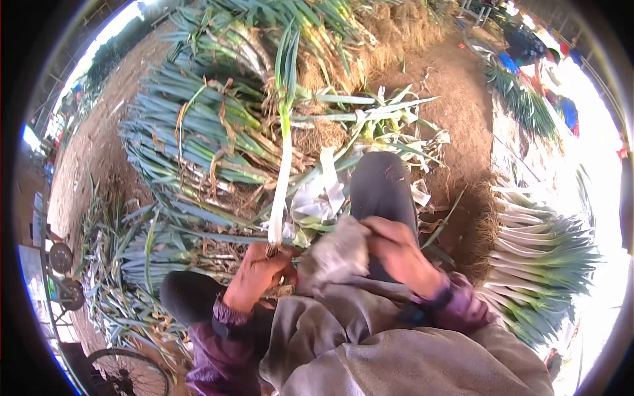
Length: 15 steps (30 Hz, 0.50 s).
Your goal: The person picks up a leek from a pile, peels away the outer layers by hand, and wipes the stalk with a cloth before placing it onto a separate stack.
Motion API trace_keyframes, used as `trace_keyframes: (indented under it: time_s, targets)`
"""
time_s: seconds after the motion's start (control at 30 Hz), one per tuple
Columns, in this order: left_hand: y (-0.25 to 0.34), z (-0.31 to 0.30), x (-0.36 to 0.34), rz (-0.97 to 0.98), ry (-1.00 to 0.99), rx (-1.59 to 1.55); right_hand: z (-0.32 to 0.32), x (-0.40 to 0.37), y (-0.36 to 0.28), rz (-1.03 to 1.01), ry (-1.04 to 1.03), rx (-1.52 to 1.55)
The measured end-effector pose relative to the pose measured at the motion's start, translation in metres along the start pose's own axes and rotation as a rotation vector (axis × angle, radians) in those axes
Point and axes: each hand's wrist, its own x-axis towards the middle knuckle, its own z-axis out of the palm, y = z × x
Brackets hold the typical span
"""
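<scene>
My left hand (259, 272) is closed around the root end of a leek (282, 165). The leek's white shank points away from me, and its green leaves lie over the heap beyond. At my right hand (401, 254), the fingers are bent and pinch a greyish-white cloth (340, 254), blurred by motion. The cloth hangs between my two hands, above my lap. Beyond the cloth, pale peeled leaf scraps (320, 198) lie in front of my right knee.
A large heap of untrimmed leeks (191, 125) lies ahead and to the left. White-stemmed leeks (541, 257) are laid in a row on the right, roots inward. Loose leaves (396, 125) litter the brown ground (456, 99). A spoked wheel (125, 373) stands at lower left.
</scene>
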Motion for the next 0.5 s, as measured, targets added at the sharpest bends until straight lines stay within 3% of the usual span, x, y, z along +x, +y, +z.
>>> trace_keyframes:
  time_s: [0.03, 0.1, 0.13, 0.2, 0.27, 0.3, 0.4, 0.43, 0.5]
  targets:
    - [0.007, 0.002, -0.007, -0.006, -0.002, 0.042, 0.018, 0.009, 0.023, -0.198, 0.004, -0.175]
    - [0.025, 0.006, -0.023, -0.079, -0.012, 0.123, 0.059, 0.033, 0.042, -0.089, -0.076, 0.112]
    - [0.018, 0.006, -0.026, -0.02, -0.023, 0.167, 0.089, 0.041, 0.05, 0.159, -0.068, 0.528]
    - [-0.007, 0.006, -0.038, 0.09, -0.04, 0.249, 0.103, 0.075, 0.034, 0.494, -0.027, 1.935]
    - [-0.011, 0.01, -0.061, 0.028, -0.008, 0.41, 0.115, 0.097, 0.039, 0.433, 0.095, 1.994]
    - [-0.015, 0.012, -0.07, -0.005, 0.004, 0.49, 0.117, 0.104, 0.038, 0.585, 0.3, 1.972]
    - [-0.054, 0.008, -0.094, 0.137, 0.093, 0.572, 0.142, 0.123, 0.051, 0.625, 0.304, 1.688]
    - [-0.064, 0.007, -0.102, 0.199, 0.116, 0.607, 0.141, 0.131, 0.04, 0.708, 0.401, 1.47]
    - [-0.06, 0.006, -0.118, 0.13, 0.113, 0.586, 0.145, 0.149, 0.042, 0.711, 0.451, 1.395]
